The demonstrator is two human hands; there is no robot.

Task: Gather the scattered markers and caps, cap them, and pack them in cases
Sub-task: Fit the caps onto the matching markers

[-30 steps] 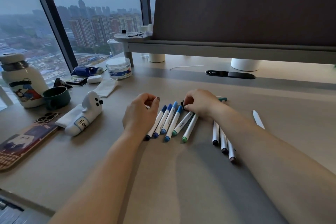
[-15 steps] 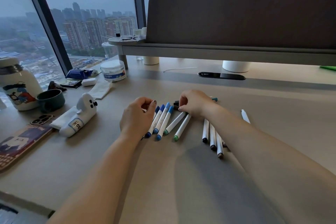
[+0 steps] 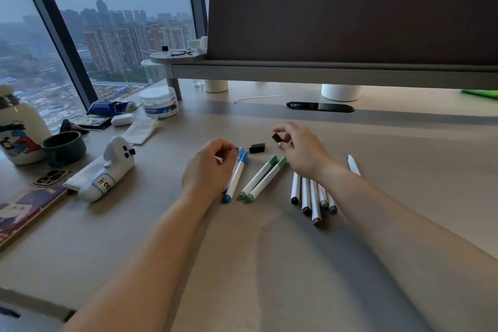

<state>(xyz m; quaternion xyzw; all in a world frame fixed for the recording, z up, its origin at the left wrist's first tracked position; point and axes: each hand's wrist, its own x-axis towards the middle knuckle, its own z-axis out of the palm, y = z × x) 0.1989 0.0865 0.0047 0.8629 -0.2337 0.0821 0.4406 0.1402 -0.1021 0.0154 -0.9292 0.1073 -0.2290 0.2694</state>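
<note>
White markers lie on the desk in groups. Blue-capped markers (image 3: 237, 176) sit under and beside my left hand (image 3: 208, 170), whose curled fingers rest on them. Two green-capped markers (image 3: 262, 178) lie in the middle. Several markers with dark ends (image 3: 310, 197) lie under my right forearm, and a lone white marker (image 3: 353, 165) lies to the right. My right hand (image 3: 301, 151) is lifted above the desk and pinches a small dark cap (image 3: 277, 138). A second black cap (image 3: 257, 148) lies loose on the desk between my hands.
A white ghost-shaped pencil case (image 3: 107, 172) lies at the left, with a phone (image 3: 49, 176), a dark mug (image 3: 64, 147) and a white bottle (image 3: 18, 129) beyond it. A clear round tub (image 3: 159, 102) stands further back. A raised shelf with a grey divider (image 3: 350, 21) spans the desk's rear.
My right hand has lifted off the markers with a dark cap pinched in its fingers, uncovering the green markers and a black cap. My left hand stays on the blue markers.
</note>
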